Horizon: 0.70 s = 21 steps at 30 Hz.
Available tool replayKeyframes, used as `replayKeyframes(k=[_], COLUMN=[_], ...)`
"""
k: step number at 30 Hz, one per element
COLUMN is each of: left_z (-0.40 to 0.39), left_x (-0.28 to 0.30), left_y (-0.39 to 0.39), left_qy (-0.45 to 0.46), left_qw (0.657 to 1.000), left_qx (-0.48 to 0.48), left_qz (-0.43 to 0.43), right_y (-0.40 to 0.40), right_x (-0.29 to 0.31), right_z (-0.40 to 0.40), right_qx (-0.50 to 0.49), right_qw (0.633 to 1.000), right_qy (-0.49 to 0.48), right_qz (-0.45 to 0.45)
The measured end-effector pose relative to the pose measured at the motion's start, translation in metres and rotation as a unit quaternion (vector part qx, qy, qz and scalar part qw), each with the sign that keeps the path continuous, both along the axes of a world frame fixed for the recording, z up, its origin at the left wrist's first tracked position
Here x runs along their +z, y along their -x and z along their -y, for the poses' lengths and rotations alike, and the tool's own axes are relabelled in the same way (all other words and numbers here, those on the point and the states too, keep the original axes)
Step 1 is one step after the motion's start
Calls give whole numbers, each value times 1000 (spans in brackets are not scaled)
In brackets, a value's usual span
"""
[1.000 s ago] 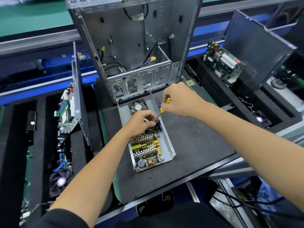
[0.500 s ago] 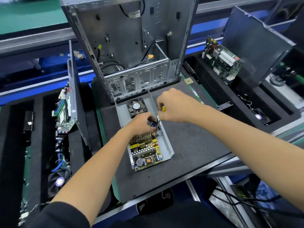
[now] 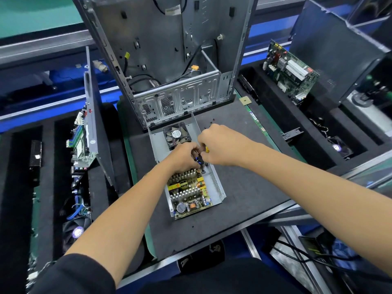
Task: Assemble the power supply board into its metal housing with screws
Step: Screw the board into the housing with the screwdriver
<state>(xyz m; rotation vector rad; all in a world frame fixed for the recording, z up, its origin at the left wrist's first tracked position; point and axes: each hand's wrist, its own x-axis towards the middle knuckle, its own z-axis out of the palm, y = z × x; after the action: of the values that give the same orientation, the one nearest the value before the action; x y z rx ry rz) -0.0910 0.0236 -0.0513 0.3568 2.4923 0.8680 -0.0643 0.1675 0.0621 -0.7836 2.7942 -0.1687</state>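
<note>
Board seated in housing on the mat; both hands working at its far end.

Power supply board (image 3: 189, 193) lies inside the open metal housing (image 3: 215, 183): rigid but fragile, best held by edges. Left hand (image 3: 184, 156) curls onto components, grip unclear; right hand (image 3: 220, 146) clamps a yellow-handled screwdriver (image 3: 206, 149). Loose screws (image 3: 209, 125) beyond, small, easily dropped.
</note>
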Motion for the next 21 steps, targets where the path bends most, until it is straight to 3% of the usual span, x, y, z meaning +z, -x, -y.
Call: replayKeyframes(k=[21], left_z=[1], left_x=[-6], left_y=[2], left_qy=[-17], left_qw=[998], left_qx=[-23], left_qz=[59], right_y=[7], right_x=[-4], right_z=[-1], right_qx=[-11], right_qw=[1000], right_qy=[-24], right_qz=[-8])
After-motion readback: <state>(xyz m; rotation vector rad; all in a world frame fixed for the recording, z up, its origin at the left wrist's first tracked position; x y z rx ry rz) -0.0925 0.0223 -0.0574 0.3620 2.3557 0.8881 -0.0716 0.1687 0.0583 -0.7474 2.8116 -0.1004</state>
